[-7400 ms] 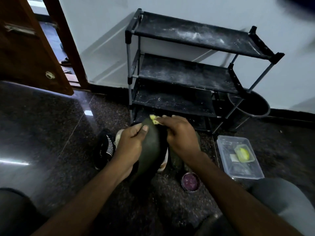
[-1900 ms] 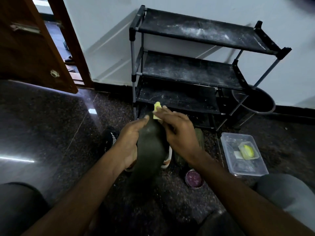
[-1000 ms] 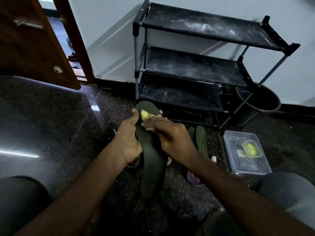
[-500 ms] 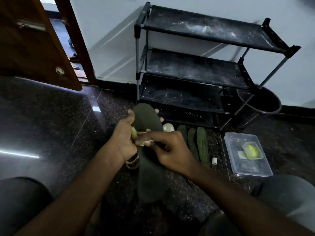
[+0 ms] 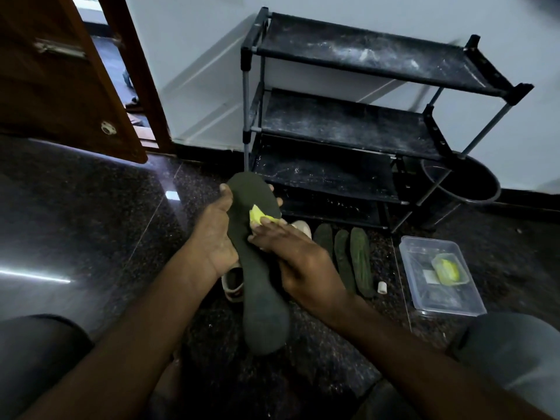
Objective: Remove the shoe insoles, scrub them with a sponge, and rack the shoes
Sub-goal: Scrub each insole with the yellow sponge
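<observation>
A long dark green insole (image 5: 257, 268) stands upright in front of me, toe end up. My left hand (image 5: 216, 234) grips its upper part, thumb on the left edge and fingertips showing past the right edge. My right hand (image 5: 298, 259) pinches a small yellow sponge (image 5: 257, 216) and presses it on the insole's upper face. Three more dark insoles (image 5: 351, 259) lie side by side on the floor to the right. A light shoe (image 5: 233, 283) sits on the floor behind the held insole. The black shoe rack (image 5: 348, 122) stands against the wall with bare shelves.
A clear plastic tub (image 5: 439, 277) holding a yellow sponge piece sits at the right. A small white cap (image 5: 382, 287) lies beside the insoles. A dark round bin (image 5: 466, 183) stands by the rack's right leg. An open wooden door (image 5: 60, 77) is at far left. My knees frame the bottom corners.
The insole has been turned so its toe end stands higher. The sponge in my right hand has slid from the insole's left edge up onto its upper face. The floor insoles came into view.
</observation>
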